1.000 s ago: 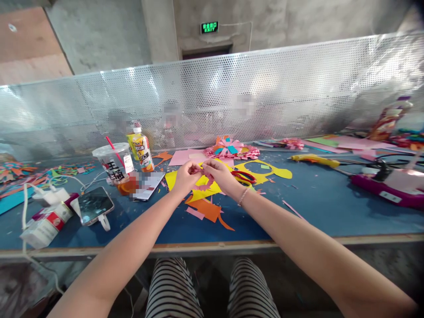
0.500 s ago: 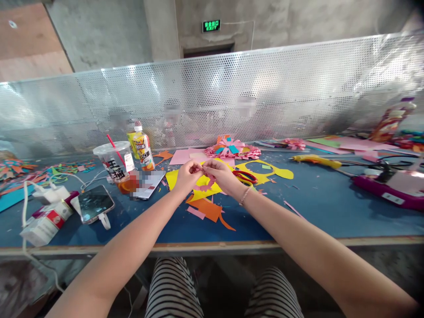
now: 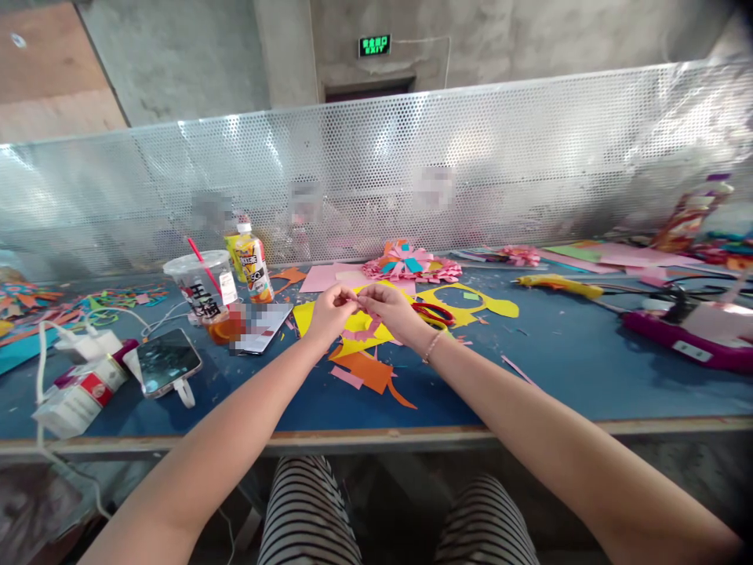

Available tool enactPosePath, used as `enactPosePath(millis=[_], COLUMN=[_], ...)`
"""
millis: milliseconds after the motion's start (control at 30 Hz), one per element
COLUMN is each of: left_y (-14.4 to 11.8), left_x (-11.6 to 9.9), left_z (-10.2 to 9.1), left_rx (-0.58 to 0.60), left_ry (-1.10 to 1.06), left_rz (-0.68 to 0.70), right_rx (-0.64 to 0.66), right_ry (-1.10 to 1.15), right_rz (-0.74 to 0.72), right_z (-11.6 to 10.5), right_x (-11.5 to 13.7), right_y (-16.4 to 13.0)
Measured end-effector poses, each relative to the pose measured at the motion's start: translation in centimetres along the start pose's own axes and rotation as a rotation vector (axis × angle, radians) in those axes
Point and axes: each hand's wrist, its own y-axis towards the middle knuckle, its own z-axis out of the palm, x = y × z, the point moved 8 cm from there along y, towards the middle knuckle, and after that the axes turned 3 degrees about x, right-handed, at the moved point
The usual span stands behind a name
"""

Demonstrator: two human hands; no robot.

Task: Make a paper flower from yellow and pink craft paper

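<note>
My left hand (image 3: pixel 332 312) and my right hand (image 3: pixel 385 308) meet over the middle of the table, fingertips pinched close together. Between them is a fringed strip of pink paper (image 3: pixel 370 329), which curls down below the fingers; much of it is hidden by the hands. Under the hands lies yellow paper (image 3: pixel 306 318). Red-handled scissors (image 3: pixel 438 315) rest just beside my right hand. Nearer to me are orange paper scraps (image 3: pixel 368 370) and a small pink piece (image 3: pixel 347 377). Behind the hands sits a layered pink paper flower (image 3: pixel 412 267) with blue and orange bits.
To the left stand a plastic cup (image 3: pixel 203 290) with a red straw, a drink bottle (image 3: pixel 252 267), a phone (image 3: pixel 170 363) and a white box (image 3: pixel 79 400) among cables. A yellow-handled knife (image 3: pixel 558 285) and a purple case (image 3: pixel 676 339) lie right. A perforated metal screen (image 3: pixel 365 180) closes the back.
The hands stay pinched together on the pink paper with barely any finger movement. The whole view has shifted very slightly.
</note>
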Motion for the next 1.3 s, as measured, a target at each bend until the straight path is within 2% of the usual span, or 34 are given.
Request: enactPosePath(millis=[400,700,1300], left_y=[0.2,0.4,0.3], left_x=[2.3,2.0,2.1], left_z=[0.4,0.1,0.1], left_rx=[0.024,0.011,0.020], left_ry=[-0.353,-0.307,-0.332], left_rz=[-0.157,-0.173,-0.191], right_rx=[-0.071,-0.083,-0.059], right_ry=[-0.128,-0.109,-0.171], right_rz=[-0.041,-0.001,-0.118], right_z=[-0.9,-0.5,-0.8], right_x=[-0.2,0.6,0.7], right_y=[0.4,0.0,0.6])
